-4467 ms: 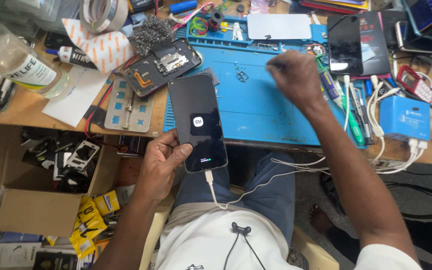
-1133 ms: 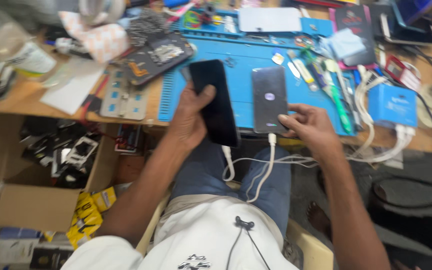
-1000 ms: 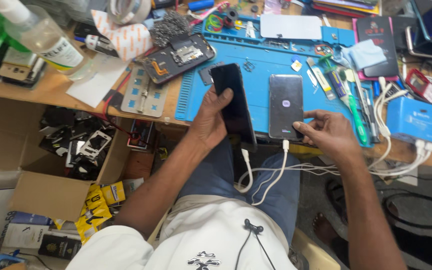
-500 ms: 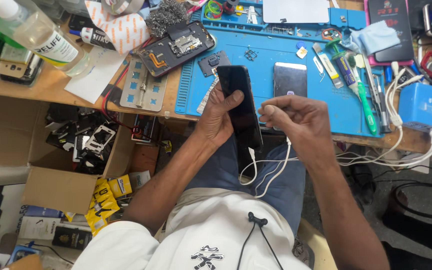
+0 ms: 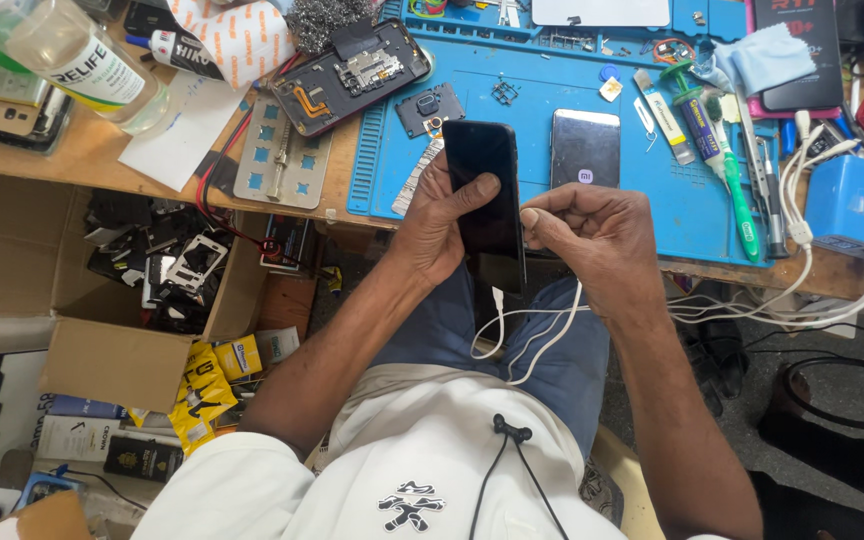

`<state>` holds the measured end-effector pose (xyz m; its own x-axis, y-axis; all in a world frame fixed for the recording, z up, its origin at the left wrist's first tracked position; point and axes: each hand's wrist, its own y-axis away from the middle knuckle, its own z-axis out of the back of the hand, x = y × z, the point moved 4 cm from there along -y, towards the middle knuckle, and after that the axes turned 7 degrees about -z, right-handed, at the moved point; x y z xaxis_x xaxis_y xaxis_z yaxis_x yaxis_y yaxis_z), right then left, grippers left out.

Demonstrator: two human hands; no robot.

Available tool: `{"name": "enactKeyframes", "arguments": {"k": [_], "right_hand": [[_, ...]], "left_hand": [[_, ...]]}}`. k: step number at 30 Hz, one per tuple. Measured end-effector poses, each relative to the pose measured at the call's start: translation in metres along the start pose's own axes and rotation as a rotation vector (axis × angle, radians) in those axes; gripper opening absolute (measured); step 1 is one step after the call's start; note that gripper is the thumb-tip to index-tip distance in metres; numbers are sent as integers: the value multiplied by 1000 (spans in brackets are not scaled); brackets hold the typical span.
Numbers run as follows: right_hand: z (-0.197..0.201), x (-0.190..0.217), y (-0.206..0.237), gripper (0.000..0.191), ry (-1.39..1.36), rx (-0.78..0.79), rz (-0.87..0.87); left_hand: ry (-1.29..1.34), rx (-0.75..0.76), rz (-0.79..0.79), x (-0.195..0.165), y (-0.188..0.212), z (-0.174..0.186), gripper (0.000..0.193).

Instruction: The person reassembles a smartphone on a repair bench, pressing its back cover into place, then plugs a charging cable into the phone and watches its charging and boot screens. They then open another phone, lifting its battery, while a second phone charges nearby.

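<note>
Your left hand grips the dark phone, long axis running away from you over the bench edge; your right hand, pinched shut on the white cable, sits just beside its lower right edge.

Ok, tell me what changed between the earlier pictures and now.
The right hand came off the blue mat, set a second phone screen-up on it, let it go, and drew back beside the dark phone, fingertips pinched at its edge. Whether they grip anything cannot be told. The left hand kept hold of that phone, its white cable plugged in below. The opened phone back and bottle stayed put.
</note>
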<state>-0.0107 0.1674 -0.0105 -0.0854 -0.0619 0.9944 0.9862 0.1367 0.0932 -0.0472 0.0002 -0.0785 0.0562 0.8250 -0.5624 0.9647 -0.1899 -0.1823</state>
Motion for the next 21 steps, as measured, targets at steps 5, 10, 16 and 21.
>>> {"name": "enactKeyframes", "arguments": {"k": [5,10,16,21], "right_hand": [[1,-1,0,10,-6,12,9],[1,-1,-1,10,-24,18,12],[3,-1,-1,10,-35,27,20],[3,-1,-1,10,-58,47,49]], "left_hand": [[-10,-3,-2,1,0,-1,32],[-20,-3,-12,2,0,0,33],[-31,-7,-14,3,-2,1,33],[-7,-2,-10,4,-2,0,32]]}}
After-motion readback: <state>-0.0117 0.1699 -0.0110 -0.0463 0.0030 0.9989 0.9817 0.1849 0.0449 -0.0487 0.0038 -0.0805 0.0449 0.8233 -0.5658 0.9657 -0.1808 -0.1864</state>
